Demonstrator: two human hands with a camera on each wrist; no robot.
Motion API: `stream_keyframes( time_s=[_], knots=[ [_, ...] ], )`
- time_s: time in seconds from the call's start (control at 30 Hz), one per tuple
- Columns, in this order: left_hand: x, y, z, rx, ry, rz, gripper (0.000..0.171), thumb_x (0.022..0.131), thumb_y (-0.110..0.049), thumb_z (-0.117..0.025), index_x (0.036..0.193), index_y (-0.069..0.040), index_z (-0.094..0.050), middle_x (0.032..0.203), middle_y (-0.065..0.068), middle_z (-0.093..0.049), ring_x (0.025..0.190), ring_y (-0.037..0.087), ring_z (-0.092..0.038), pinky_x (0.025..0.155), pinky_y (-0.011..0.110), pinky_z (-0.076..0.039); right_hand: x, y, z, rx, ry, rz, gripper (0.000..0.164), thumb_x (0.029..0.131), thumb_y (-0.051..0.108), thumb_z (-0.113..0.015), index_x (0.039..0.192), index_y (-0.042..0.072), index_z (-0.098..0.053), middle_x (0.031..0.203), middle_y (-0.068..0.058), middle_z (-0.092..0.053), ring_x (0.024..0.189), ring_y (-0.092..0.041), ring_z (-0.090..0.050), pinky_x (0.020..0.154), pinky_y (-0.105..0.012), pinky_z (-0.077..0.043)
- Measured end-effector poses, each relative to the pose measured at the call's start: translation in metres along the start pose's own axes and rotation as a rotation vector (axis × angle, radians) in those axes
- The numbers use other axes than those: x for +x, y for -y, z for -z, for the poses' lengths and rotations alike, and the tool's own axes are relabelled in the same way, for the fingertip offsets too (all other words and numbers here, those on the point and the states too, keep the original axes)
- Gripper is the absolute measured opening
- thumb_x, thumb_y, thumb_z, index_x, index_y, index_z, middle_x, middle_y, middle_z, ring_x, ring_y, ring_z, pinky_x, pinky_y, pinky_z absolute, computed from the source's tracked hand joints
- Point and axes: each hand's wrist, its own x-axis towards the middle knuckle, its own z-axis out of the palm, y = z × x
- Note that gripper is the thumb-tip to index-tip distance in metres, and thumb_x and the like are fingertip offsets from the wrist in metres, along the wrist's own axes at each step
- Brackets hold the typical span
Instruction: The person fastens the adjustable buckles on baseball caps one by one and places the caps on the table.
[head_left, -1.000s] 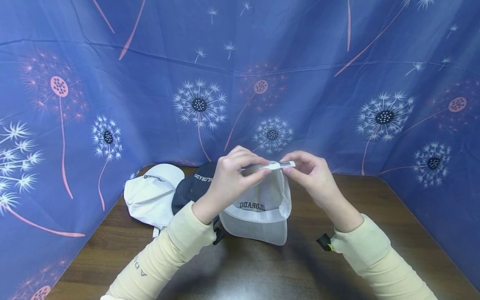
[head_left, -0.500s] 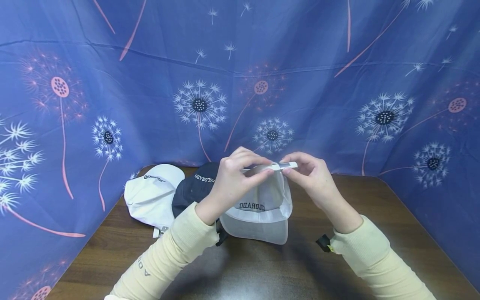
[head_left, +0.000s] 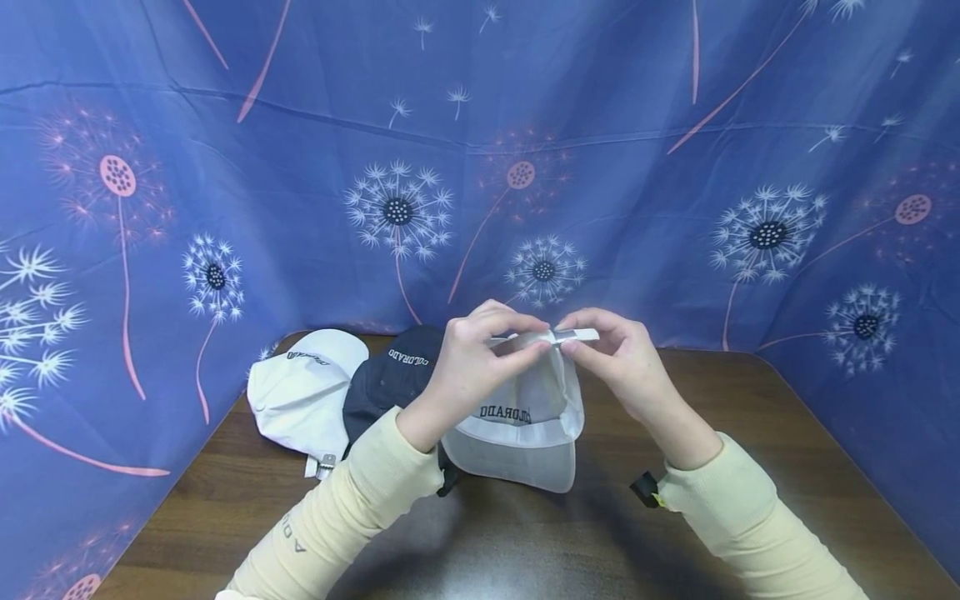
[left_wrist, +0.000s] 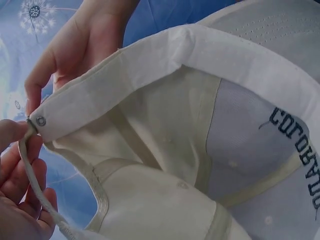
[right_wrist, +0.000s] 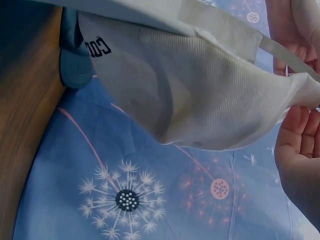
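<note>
A white baseball cap (head_left: 510,458) with dark "COLORADO" lettering hangs between my hands, its inside and brim turned toward me. The left hand (head_left: 472,367) pinches the pale back strap (left_wrist: 35,182) between thumb and index finger. Right beside it, the right hand (head_left: 626,358) pinches the back of the cap at the metal buckle, thumb below and index finger above. A white strap end (head_left: 587,334) sticks out past the right fingertips. In the left wrist view a small metal eyelet (left_wrist: 41,121) shows on the inner band. The right wrist view shows the cap's ribbed outer side (right_wrist: 225,95).
Another white cap (head_left: 300,392) lies at the left on the brown wooden table (head_left: 495,558), its strap buckle toward me. A dark navy cap (head_left: 386,375) leans between it and the held cap, partly hidden by the left arm. Blue dandelion-print cloth (head_left: 637,208) surrounds the table.
The left hand has shifted slightly right and the right hand slightly down. The white strap end protrudes a little farther right past the right fingers. The two caps at the left stay put.
</note>
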Motion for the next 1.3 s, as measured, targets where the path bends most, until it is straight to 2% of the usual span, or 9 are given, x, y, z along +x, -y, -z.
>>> stream_keyframes(
  time_s=[0.1,0.4,0.67,0.77,1.0,1.1,1.3],
  knots=[
    [0.0,0.0,-0.002,-0.02,0.005,0.003,0.018,0.077,-0.021,-0.069,0.09,-0.008,-0.07,0.083,-0.001,-0.063,0.084,0.006,-0.056,0.073,0.02,-0.05,0.0,0.0,-0.001,-0.02,0.001,-0.007,0.013,0.08,0.001,-0.062,0.092,0.006,-0.061,0.092,-0.005,-0.059,0.08,-0.014,-0.059,0.072,-0.028,-0.051],
    [0.001,0.001,-0.001,0.057,-0.015,-0.061,0.016,0.077,-0.021,-0.069,0.088,-0.009,-0.07,0.081,-0.003,-0.065,0.082,0.004,-0.055,0.072,0.019,-0.05,-0.001,-0.001,0.0,-0.022,0.013,-0.006,0.015,0.081,0.002,-0.061,0.095,0.005,-0.061,0.094,-0.006,-0.06,0.082,-0.014,-0.06,0.073,-0.026,-0.05],
    [0.001,0.002,0.001,0.084,-0.025,-0.064,0.017,0.076,-0.023,-0.07,0.088,-0.011,-0.07,0.081,-0.004,-0.065,0.081,0.003,-0.055,0.07,0.017,-0.047,-0.004,0.002,0.006,0.007,0.04,-0.044,0.016,0.087,0.006,-0.054,0.101,-0.001,-0.06,0.093,-0.007,-0.062,0.082,-0.015,-0.061,0.079,-0.027,-0.049],
    [0.001,0.003,0.0,0.076,-0.023,-0.055,0.017,0.076,-0.023,-0.07,0.088,-0.011,-0.07,0.081,-0.004,-0.065,0.081,0.003,-0.055,0.069,0.017,-0.048,-0.004,0.003,0.006,-0.006,0.037,-0.07,0.018,0.09,0.011,-0.051,0.099,-0.002,-0.06,0.088,-0.008,-0.062,0.077,-0.018,-0.06,0.075,-0.028,-0.05],
    [0.0,0.003,0.0,0.077,-0.013,-0.045,0.018,0.076,-0.024,-0.07,0.088,-0.011,-0.07,0.082,-0.004,-0.065,0.081,0.003,-0.055,0.068,0.018,-0.047,-0.005,0.005,0.008,0.074,0.054,-0.121,0.029,0.093,0.016,-0.046,0.086,-0.01,-0.056,0.077,-0.011,-0.056,0.07,-0.019,-0.055,0.066,-0.029,-0.05],
    [0.0,0.004,0.001,0.083,-0.008,-0.046,0.018,0.075,-0.024,-0.071,0.088,-0.011,-0.07,0.082,-0.004,-0.065,0.082,0.003,-0.055,0.069,0.019,-0.048,-0.006,0.005,0.009,0.079,0.054,-0.126,0.028,0.092,0.013,-0.048,0.085,-0.014,-0.054,0.074,-0.01,-0.056,0.068,-0.018,-0.055,0.065,-0.027,-0.05],
    [0.001,0.004,0.004,0.106,0.036,-0.038,0.019,0.076,-0.024,-0.071,0.09,-0.012,-0.07,0.083,-0.005,-0.065,0.081,0.002,-0.055,0.071,0.022,-0.047,-0.004,0.006,0.009,0.068,0.044,-0.124,0.019,0.09,0.007,-0.05,0.085,-0.011,-0.054,0.073,-0.007,-0.059,0.068,-0.015,-0.056,0.066,-0.026,-0.05]
  ],
)
